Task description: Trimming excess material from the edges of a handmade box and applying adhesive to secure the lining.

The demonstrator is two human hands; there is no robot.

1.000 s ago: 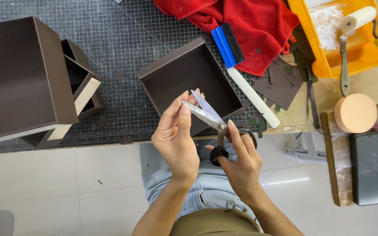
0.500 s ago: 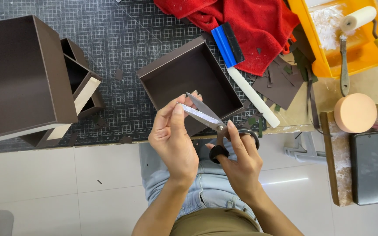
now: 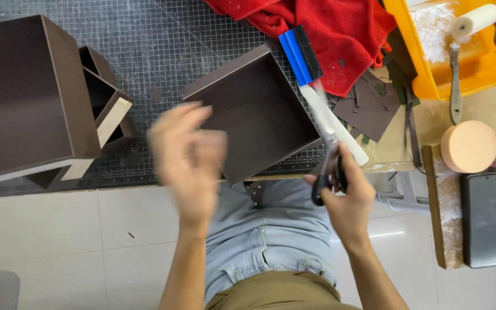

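Gripping black-handled scissors [image 3: 329, 172], the right hand [image 3: 345, 198] could nick the open, empty, blurred left hand [image 3: 188, 158] or the brown box [image 3: 254, 112] nearby.

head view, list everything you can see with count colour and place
cutting mat: 1, dark grey with grid, covering the bench
open box tray: 1, dark brown, mat centre
large box: 1, dark brown, mat left
small frames: a few, brown, beside the large box
cloth: 1, red, top centre
scraper: 1, blue and black, on the cloth edge
paper scraps: several, brown, right of the tray
paint tray: 1, yellow, top right
roller: 1, white, in the paint tray
round pad: 1, peach, right
phone: 1, black, lower right
scissors: 1, black handles, in the right hand
left hand: blurred, apparently empty
right hand: gripping the scissors
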